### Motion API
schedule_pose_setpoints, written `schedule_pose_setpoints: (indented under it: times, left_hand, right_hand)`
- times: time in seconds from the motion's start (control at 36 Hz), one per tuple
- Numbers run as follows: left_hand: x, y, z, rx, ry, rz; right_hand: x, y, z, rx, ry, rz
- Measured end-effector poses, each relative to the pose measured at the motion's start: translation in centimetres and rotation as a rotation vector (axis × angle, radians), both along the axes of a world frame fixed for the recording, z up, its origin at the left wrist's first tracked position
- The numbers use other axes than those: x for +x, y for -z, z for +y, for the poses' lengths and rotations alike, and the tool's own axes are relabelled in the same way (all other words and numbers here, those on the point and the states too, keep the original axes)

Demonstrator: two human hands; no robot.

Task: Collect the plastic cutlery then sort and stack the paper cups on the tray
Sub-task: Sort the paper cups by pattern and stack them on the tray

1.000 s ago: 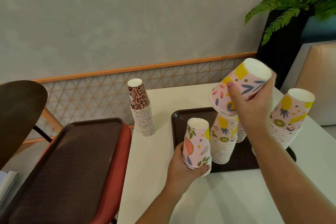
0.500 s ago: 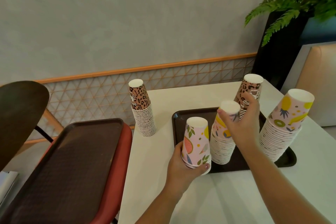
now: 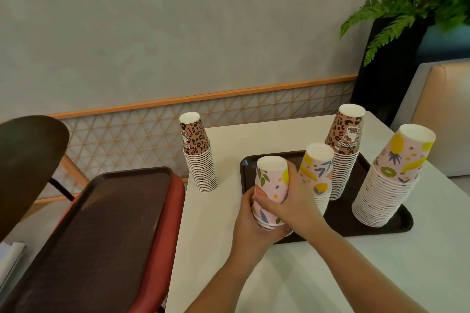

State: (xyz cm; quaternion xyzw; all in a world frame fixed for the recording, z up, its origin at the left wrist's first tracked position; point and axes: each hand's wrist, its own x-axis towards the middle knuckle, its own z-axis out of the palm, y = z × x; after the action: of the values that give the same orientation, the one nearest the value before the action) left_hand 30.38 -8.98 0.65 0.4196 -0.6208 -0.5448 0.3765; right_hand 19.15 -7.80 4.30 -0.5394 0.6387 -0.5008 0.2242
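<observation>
Head view, looking down at a white surface (image 3: 330,274) with a dark tray (image 3: 361,223) on it. Both hands wrapped around one short pink fruit-print cup stack (image 3: 270,185), upside down, at the tray's near-left corner: left hand (image 3: 250,221) curled around the lower cups from the left and beneath, right hand (image 3: 292,201) gripping the upper cup from the right, fingers across its front. Whether the stack's base touches the tray or surface: cannot tell, hidden by the hands.

Just beyond the right hand, touching or nearly so, a second fruit-print stack (image 3: 318,168) standing on the tray. Further behind that, a leopard-print stack (image 3: 344,150), also on the tray. Well to the right of the hands, a tall leaning fruit-print stack (image 3: 389,185) on the tray's right end. Beyond and left of the left hand, off the tray, another leopard-print stack (image 3: 199,157) on the surface near the wall. Far left of the hands, an empty brown tray (image 3: 96,231) resting on a red chair seat (image 3: 165,249).
</observation>
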Motion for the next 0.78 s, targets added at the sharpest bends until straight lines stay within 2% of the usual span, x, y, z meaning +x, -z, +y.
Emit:
schedule_pose_setpoints:
  times: [0.19,0.44,0.64,0.78]
  left_hand:
    - [-0.2,0.0,-0.1,0.013,0.020,-0.035]
    - [0.3,0.7,0.6,0.054,0.069,-0.047]
    - [0.1,0.9,0.6,0.094,-0.015,-0.070]
    - [-0.4,0.5,0.6,0.077,-0.083,-0.045]
  right_hand:
    - [-0.2,-0.5,-0.3,-0.054,0.084,0.023]
    - [-1.9,-3.6,-0.7,-0.140,0.105,-0.066]
    - [-4.5,-7.4,-0.6,-0.412,0.272,-0.044]
    - [-6.7,-7.6,-1.0,-0.405,0.316,0.016]
